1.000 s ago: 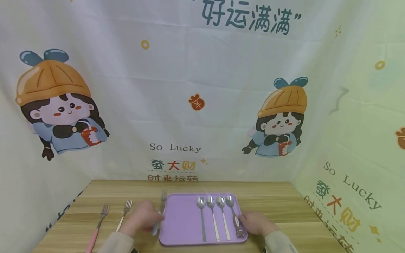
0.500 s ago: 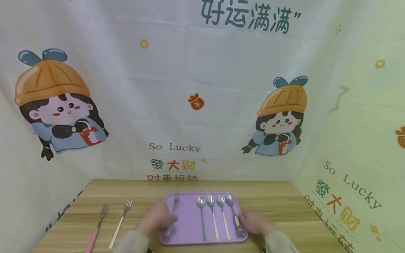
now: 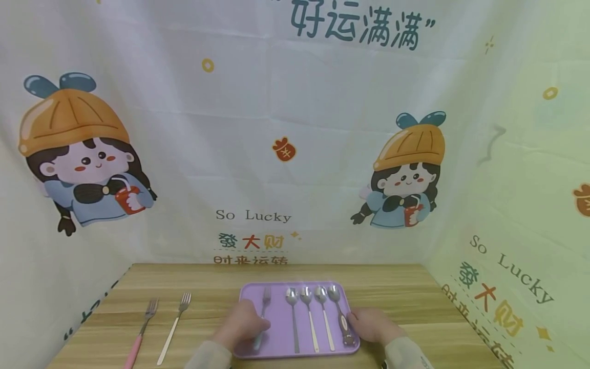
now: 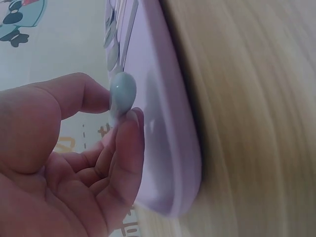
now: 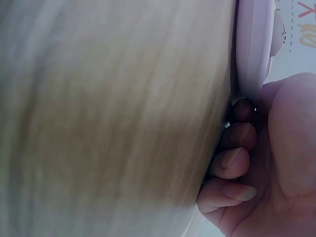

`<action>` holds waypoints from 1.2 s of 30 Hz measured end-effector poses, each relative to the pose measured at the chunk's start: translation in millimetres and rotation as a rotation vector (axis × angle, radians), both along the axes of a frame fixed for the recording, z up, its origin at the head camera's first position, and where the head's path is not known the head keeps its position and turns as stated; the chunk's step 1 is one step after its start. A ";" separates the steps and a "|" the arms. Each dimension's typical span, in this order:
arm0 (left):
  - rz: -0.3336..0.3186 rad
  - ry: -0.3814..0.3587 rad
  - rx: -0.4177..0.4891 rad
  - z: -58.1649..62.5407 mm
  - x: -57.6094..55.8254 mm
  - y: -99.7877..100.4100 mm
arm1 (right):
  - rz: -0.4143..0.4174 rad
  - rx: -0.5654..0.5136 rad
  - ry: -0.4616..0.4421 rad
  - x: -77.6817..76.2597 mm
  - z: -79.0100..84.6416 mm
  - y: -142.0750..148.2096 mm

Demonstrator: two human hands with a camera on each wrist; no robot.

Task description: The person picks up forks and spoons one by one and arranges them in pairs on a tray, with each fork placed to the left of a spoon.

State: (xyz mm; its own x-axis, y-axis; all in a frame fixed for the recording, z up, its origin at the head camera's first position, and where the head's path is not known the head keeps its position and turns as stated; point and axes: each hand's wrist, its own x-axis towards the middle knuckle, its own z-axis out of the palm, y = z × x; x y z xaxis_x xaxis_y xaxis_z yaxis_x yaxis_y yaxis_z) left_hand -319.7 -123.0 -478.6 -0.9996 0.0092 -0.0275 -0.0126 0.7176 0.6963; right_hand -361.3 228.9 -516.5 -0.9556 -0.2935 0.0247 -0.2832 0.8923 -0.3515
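Observation:
My left hand [image 3: 242, 324] pinches a fork [image 3: 267, 295] by its pale blue-green handle, over the left part of a purple tray [image 3: 280, 335]. The fork's tines point toward the back wall. In the left wrist view the rounded handle end [image 4: 123, 92] shows between thumb and index finger, above the tray's floor. My right hand [image 3: 370, 324] grips the tray's right rim, thumb on top and curled fingers [image 5: 236, 160] low against the table. Several spoons lie side by side on the right half of the tray; the rightmost spoon [image 3: 343, 323] has a brown bear-shaped handle.
On the wooden table [image 3: 415, 297], left of the tray, lie a fork with a pink handle [image 3: 136, 348] and a fork with a cream handle [image 3: 169, 338]. A printed cloth [image 3: 322, 179] hangs behind the table and along both sides.
My left hand has carried the blue-green-handled fork rightward, from beside the tray's left edge to over its left part. The right hand stays at the right rim.

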 end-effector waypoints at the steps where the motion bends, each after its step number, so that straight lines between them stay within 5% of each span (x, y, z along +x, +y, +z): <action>1: -0.002 -0.005 -0.010 -8.2 -7.7 -0.7 | -0.010 -0.011 -0.011 4.0 5.4 -2.3; 6: -0.012 0.017 -0.025 -52.3 -42.1 -3.2 | -0.039 -0.039 -0.020 17.2 21.6 -9.9; 10: -0.008 0.037 0.023 -65.8 -47.5 1.3 | -0.023 -0.025 -0.011 12.1 15.6 -6.6; 17: -0.007 0.004 -0.009 -54.6 -35.8 14.7 | -0.006 0.004 -0.010 -14.3 -17.4 7.4; 23: -0.024 0.067 -0.005 -56.9 -36.0 19.1 | 0.014 -0.011 0.010 -32.5 -38.8 17.6; 31: -0.005 0.075 -0.025 -14.9 0.3 32.8 | -0.006 0.007 -0.002 -17.5 -20.1 7.4; 36: -0.004 0.067 -0.031 -23.7 -9.3 32.6 | -0.009 0.017 -0.024 -10.9 -10.5 3.5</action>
